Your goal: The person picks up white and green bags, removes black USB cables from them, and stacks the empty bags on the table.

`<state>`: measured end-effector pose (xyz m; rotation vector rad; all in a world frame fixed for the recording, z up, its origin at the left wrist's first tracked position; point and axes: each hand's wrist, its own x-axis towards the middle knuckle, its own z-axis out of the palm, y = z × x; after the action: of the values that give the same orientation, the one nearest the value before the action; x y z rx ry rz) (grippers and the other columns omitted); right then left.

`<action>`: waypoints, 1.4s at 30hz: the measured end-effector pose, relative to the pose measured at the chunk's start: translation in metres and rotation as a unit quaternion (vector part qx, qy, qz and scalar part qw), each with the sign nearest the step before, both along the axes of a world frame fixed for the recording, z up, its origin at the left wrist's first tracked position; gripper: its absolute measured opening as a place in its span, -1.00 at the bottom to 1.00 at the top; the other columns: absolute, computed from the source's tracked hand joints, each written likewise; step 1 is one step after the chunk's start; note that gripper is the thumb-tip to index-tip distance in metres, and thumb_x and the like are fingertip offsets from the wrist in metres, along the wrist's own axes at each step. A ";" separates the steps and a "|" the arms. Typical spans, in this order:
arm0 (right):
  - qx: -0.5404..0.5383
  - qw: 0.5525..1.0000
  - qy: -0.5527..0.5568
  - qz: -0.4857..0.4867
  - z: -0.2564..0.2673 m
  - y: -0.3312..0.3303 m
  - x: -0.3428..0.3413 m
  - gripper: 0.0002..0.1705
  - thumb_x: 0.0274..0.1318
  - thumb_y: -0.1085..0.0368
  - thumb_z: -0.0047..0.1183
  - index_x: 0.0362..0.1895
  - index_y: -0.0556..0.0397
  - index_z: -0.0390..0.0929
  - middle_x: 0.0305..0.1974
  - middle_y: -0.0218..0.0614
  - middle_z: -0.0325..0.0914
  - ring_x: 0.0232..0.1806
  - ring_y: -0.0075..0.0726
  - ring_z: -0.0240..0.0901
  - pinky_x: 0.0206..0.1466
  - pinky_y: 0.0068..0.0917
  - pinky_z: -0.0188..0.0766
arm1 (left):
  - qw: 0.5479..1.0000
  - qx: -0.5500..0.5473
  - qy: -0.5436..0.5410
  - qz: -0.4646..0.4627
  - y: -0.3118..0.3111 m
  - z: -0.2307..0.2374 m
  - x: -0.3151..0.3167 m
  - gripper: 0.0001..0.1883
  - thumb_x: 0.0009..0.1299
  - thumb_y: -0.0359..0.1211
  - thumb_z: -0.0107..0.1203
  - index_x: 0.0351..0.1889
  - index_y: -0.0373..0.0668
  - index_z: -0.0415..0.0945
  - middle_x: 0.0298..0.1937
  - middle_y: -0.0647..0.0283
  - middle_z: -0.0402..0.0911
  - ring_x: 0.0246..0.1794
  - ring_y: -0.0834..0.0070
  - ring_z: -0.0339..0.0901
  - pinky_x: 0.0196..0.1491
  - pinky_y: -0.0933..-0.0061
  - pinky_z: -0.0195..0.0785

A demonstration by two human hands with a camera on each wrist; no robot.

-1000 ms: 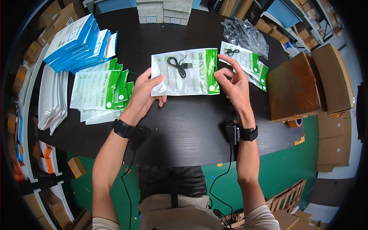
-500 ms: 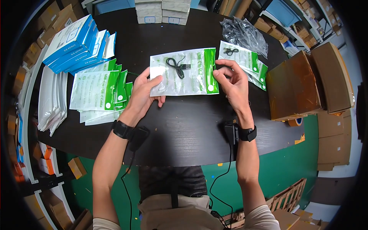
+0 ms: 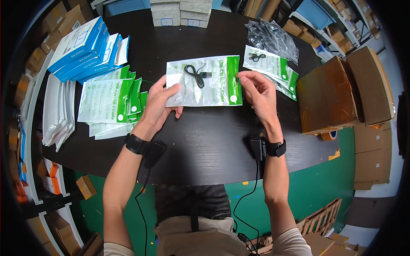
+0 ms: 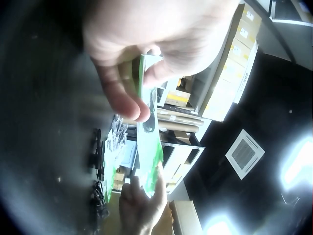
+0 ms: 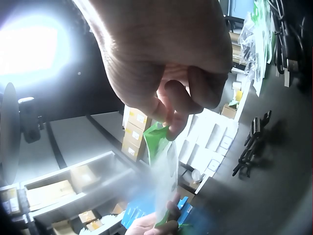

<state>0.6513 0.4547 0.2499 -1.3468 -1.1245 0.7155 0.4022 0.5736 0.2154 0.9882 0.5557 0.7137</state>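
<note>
A clear-and-white plastic pouch with a green strip, printed as a USB-C cable bag, is held up over the dark table. On its face shows a bundled black USB cable. My left hand grips the pouch's left edge, thumb in front and fingers behind. At the green end, the thumb and index finger of my right hand pinch the edge. From the right wrist, the green corner appears between those fingertips. The left wrist view shows the pouch nearly edge-on.
Green-and-white pouches lie piled on the left, near blue-and-white boxes and white padded sleeves. More pouches and crumpled clear plastic lie at right. A cardboard box stands by the right edge, white boxes at the back.
The pouch has shifted slightly left. My right index finger, earlier stretched out past the green edge, has bent in to meet the thumb there. My left hand keeps its hold.
</note>
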 end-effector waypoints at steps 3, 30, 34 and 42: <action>-0.009 1.000 -0.006 0.000 0.000 0.000 0.001 -0.81 0.41 0.35 0.08 -0.02 0.16 0.64 -0.49 -0.68 0.43 -0.62 -0.89 -0.01 -0.58 -0.71 -0.18 | 1.000 -0.001 -0.002 0.004 0.001 0.000 0.000 -0.74 0.55 -0.35 0.04 0.11 -0.25 0.37 -0.30 0.15 0.65 -0.62 0.47 0.57 -0.65 0.47 0.42; -0.050 0.998 -0.036 0.032 -0.008 -0.001 0.001 -0.76 0.43 0.26 0.10 -0.18 0.16 0.72 -0.52 -0.71 0.38 -0.58 -0.88 0.05 -0.56 -0.70 -0.12 | 1.000 0.006 0.012 0.009 -0.003 0.005 0.001 -0.75 0.54 -0.35 0.05 0.10 -0.24 0.39 -0.29 0.17 0.66 -0.62 0.50 0.56 -0.63 0.51 0.43; -0.055 0.997 -0.003 0.046 -0.008 -0.002 0.004 -0.75 0.42 0.24 0.11 -0.13 0.15 0.74 -0.49 -0.68 0.46 -0.57 -0.86 0.06 -0.55 -0.69 -0.09 | 1.000 0.006 0.008 0.006 -0.003 0.003 0.001 -0.74 0.54 -0.35 0.06 0.11 -0.24 0.39 -0.29 0.17 0.66 -0.62 0.50 0.57 -0.63 0.51 0.43; -0.049 0.996 -0.055 0.041 -0.010 -0.001 0.002 -0.74 0.40 0.23 0.14 -0.07 0.13 0.75 -0.40 -0.59 0.60 -0.50 -0.83 0.23 -0.48 -0.71 0.11 | 1.000 0.010 0.018 -0.007 -0.003 0.004 0.001 -0.74 0.54 -0.35 0.06 0.11 -0.25 0.38 -0.31 0.16 0.67 -0.62 0.49 0.58 -0.63 0.52 0.42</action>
<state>0.6535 0.4538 0.2398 -1.4442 -1.2520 0.7707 0.4032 0.5701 0.2189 1.0240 0.5734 0.6913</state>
